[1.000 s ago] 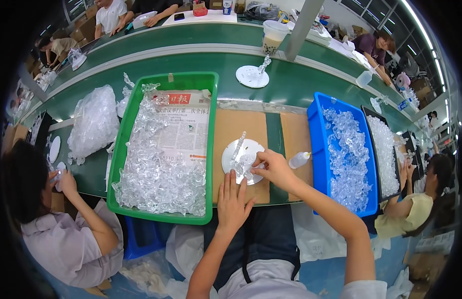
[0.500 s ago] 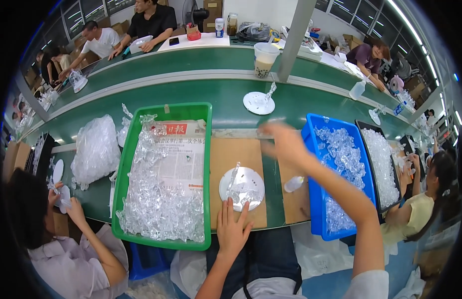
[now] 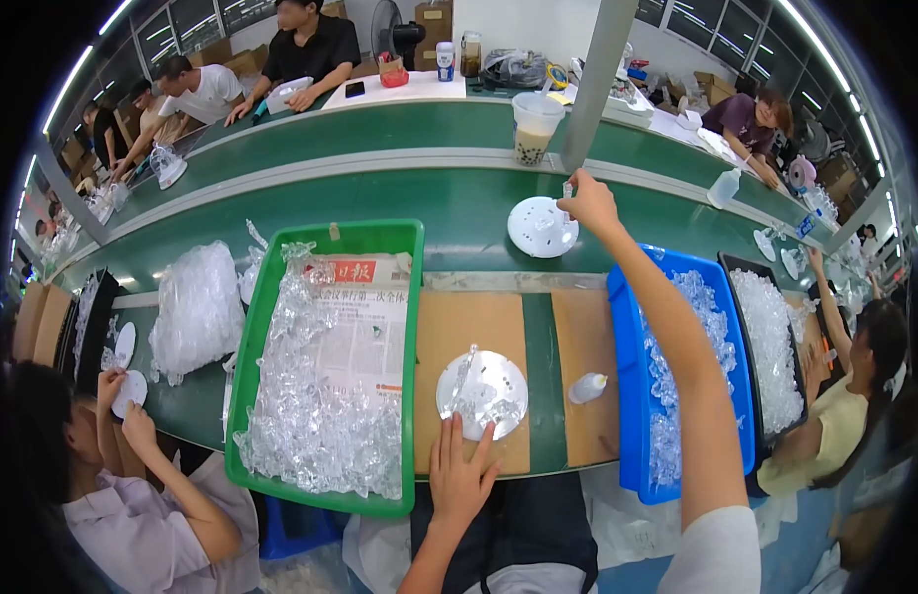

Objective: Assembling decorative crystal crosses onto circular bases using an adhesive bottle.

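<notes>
A round white disc point(image 3: 513, 376) with clear plastic pieces lies on the brown cardboard mat before me. My left hand point(image 3: 461, 475) rests with outstretched fingers at its near edge, holding nothing. Farther off, on the green bench, is a second white disc point(image 3: 536, 232) with small dark marks. My right hand point(image 3: 590, 206) reaches to that disc's right side, its thumb and fingers closed on a clear plastic stem point(image 3: 568, 190) joined to the disc. The fingers hide most of the stem. Whether the disc touches the bench is hard to make out.
A green tray point(image 3: 416, 327) of clear plastic parts and newspaper stands left. At right are a blue bin point(image 3: 627, 396) and black tray point(image 3: 798, 401) with clear parts. A small squeeze bottle point(image 3: 588, 388) lies between. A drink cup point(image 3: 534, 129) stands beside a post. Co-workers sit both sides.
My right hand has swept forward from above the mat to the far disc and closed on its clear stem. My left hand stays at the near disc.
</notes>
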Tool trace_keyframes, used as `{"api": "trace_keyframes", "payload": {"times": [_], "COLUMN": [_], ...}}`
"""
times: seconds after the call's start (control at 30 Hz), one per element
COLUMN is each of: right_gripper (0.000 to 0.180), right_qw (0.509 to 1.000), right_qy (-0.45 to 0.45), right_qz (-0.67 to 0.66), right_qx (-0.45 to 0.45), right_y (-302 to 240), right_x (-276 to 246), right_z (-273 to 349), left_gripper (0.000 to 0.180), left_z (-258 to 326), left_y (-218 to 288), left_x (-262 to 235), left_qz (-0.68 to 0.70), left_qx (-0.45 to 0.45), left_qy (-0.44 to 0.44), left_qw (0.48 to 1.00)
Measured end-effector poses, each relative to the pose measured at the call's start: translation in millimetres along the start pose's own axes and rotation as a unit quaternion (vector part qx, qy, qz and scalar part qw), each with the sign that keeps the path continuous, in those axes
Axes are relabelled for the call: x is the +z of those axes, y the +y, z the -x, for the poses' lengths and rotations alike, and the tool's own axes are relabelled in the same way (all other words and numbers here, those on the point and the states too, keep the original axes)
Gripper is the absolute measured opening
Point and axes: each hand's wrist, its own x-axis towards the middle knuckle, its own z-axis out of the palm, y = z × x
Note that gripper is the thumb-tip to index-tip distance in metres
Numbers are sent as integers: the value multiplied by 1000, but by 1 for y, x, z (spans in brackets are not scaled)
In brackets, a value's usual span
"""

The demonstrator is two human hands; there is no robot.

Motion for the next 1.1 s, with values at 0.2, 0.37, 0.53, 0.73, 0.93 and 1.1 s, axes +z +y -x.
{"api": "trace_keyframes", "payload": {"times": [0.2, 0.37, 0.53, 0.73, 0.93, 1.1], "right_gripper": [42, 58, 64, 62, 46, 40], "right_qw": [977, 980, 936, 917, 931, 971], "right_qy": [-116, -113, 104, 221, 165, 1], "right_qz": [82, 62, -334, -325, -310, -239], "right_qx": [-159, -152, -45, 68, 97, 18], "right_y": [-9, -4, -38, 9, 36, 9], "right_x": [-22, -55, -101, 23, 38, -7], "right_z": [93, 140, 287, 357, 324, 370], "left_gripper": [56, 57, 56, 46, 39, 37], "left_z": [-2, -6, -3, -22, -24, -22], "left_y": [-1, 5, -5, 3, 5, 4], "left_x": [3, 7, -2, 2, 16, 11], "left_qz": [-17, -21, -12, -31, -67, -60], "left_qx": [19, 38, 20, 2, 12, -18], "left_qy": [14, 22, 46, 71, 149, 147], "left_qw": [1000, 999, 999, 997, 987, 987]}}
